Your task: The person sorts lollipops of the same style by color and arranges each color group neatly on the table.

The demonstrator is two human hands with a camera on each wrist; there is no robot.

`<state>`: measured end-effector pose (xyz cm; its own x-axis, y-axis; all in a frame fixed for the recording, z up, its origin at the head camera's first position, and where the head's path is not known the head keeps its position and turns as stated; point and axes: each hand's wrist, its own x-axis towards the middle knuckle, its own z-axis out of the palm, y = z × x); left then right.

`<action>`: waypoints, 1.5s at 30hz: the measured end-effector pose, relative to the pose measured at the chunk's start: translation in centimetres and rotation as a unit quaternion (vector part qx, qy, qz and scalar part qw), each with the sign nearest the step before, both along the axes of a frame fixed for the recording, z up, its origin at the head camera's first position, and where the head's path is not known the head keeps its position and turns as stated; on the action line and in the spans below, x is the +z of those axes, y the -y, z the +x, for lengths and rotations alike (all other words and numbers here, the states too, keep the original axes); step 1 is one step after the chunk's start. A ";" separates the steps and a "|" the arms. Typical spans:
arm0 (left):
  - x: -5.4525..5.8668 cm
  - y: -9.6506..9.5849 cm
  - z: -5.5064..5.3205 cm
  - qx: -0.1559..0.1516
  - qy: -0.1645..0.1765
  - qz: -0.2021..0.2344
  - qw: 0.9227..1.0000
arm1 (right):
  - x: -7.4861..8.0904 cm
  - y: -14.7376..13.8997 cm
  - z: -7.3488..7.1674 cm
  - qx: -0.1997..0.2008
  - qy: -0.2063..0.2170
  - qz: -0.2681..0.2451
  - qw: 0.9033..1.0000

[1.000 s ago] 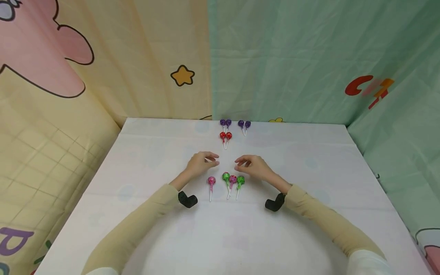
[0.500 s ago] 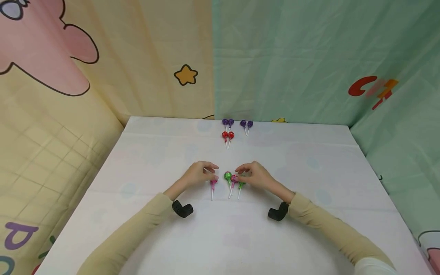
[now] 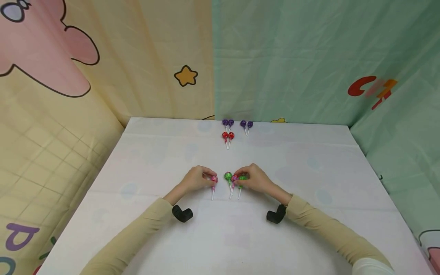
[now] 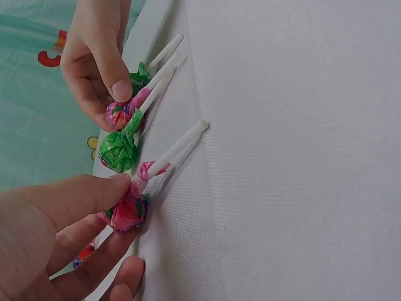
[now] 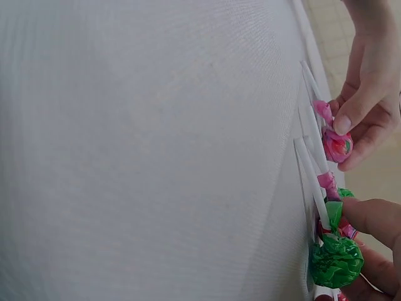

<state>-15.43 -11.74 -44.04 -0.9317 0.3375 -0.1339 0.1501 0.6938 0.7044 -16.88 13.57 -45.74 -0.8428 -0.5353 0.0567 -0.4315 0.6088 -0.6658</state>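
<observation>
My left hand (image 3: 195, 179) pinches the wrapped head of a pink lollipop (image 4: 128, 213) between thumb and fingers; its white stick points toward me on the table. To the right, my right hand (image 3: 257, 179) pinches another pink lollipop (image 4: 119, 117) by its head. That one lies between two green lollipops. The left green lollipop (image 4: 118, 152) is beside it, its stick crossing close to the pink one's. The right green lollipop (image 5: 337, 260) lies under my right hand, partly covered by it in the head view.
Beyond the hands, two red lollipops (image 3: 228, 135) lie side by side. Behind them are two purple lollipops (image 3: 228, 122), with another purple pair (image 3: 246, 124) to the right. The white-covered table (image 3: 165, 145) ends at a printed curtain (image 3: 261, 68) at the back.
Both hands have come down toward me onto the near lollipops. The left fingers now pinch the single pink one, the right fingers the pink one in the group. The far lollipops stay put.
</observation>
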 end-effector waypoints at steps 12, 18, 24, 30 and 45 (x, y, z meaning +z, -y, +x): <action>-0.1 -0.1 0.0 0.007 -0.003 0.000 1.000 | -0.3 0.2 -0.2 -0.005 0.015 -0.007 1.000; -0.1 -0.1 0.0 0.010 -0.007 -0.004 1.000 | -0.4 0.1 -0.4 -0.004 0.019 -0.012 1.000; 0.2 0.0 0.0 0.010 -0.005 -0.014 1.000 | -0.1 0.1 -0.5 -0.011 0.029 -0.007 0.999; 0.5 0.2 -0.2 0.017 0.000 -0.011 1.000 | 0.4 -0.1 -0.7 -0.018 0.031 -0.004 0.999; 1.8 -0.6 -2.7 0.024 -0.025 0.001 0.999 | 1.7 -0.2 -2.3 -0.048 0.038 -0.005 0.998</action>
<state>-18.13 -11.17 -42.20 -0.9525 0.2918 -0.0869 0.1506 0.6994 0.6987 -19.13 13.77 -44.01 -0.8923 -0.4514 -0.0040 -0.3194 0.6375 -0.7011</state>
